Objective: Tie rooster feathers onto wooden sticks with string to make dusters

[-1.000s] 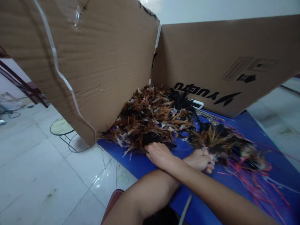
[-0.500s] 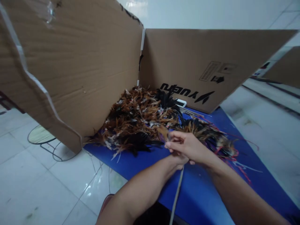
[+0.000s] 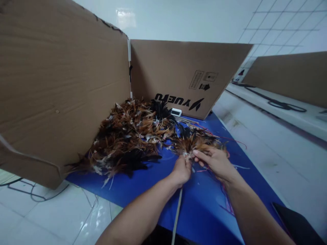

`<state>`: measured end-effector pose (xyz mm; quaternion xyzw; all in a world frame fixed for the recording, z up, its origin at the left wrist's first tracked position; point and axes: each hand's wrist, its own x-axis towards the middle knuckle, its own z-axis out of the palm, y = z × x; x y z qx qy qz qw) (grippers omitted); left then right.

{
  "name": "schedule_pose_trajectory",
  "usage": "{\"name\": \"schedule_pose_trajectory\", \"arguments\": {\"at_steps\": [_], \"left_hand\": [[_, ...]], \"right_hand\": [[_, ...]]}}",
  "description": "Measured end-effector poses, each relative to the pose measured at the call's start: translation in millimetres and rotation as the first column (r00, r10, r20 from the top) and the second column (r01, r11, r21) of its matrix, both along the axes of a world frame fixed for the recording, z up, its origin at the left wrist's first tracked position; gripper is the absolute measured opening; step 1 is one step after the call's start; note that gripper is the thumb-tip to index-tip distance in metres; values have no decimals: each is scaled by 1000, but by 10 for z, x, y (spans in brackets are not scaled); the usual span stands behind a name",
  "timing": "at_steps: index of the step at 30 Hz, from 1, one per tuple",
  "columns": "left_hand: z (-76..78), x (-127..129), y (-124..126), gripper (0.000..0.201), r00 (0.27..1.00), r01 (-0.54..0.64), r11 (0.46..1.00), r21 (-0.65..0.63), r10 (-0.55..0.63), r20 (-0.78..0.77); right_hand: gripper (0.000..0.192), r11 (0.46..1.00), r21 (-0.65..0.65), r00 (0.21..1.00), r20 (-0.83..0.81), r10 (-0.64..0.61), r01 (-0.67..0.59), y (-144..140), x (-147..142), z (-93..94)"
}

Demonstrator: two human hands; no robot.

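My left hand (image 3: 182, 168) is closed around the upper end of a thin pale stick (image 3: 176, 214), which runs down to the bottom edge of the view. Just above its fingers, brown and black feathers (image 3: 188, 143) fan out, with whitish bases at the fingertips. My right hand (image 3: 214, 162) is closed, thumb and fingers pinched on feathers beside the left fingertips. Exactly which feathers belong to the stick and which lie behind it I cannot tell. A large heap of brown and black feathers (image 3: 138, 119) lies further left on the blue tabletop (image 3: 148, 190).
Tall cardboard panels stand at the left (image 3: 63, 78) and the back (image 3: 163, 68). Near the back panel sit a small white-framed object (image 3: 176, 112) and thin sticks (image 3: 190, 120). Pink and red strands (image 3: 226, 200) lie at the right. A dark flat object (image 3: 298, 221) is at the right edge.
My view has turned right. My hands, crossed close together before, are now side by side at the feathers, the right one further right and the left one's fingertips uncovered.
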<state>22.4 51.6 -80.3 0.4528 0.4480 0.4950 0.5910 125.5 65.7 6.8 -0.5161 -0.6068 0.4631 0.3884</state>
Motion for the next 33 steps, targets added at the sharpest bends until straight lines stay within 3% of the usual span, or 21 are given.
{"name": "schedule_pose_trajectory", "arguments": {"at_steps": [6,15,19,24,28,33], "left_hand": [[2,2,-11,15,997,5,1000,9,-4,-71],[64,-1,-49,22,994,67,997,-25,-69,-87],[46,2,-54,30,992,65,998,1,-65,-107],[32,15,-58,49,996,75,997,1,-75,-55],[75,9,-56,51,997,76,997,-27,-77,-29],[163,-29,-60,34,998,31,994,-101,-35,-47]], "right_hand": [[32,990,-56,985,112,133,-127,31,50,-118],[22,987,8,944,292,151,-160,85,73,-173],[15,976,158,883,466,61,-151,98,74,-240],[15,949,311,773,615,-156,-56,41,-10,-260],[20,924,381,817,526,-236,21,-24,-82,-273],[51,923,373,877,409,-253,92,-138,-86,-234]]}}
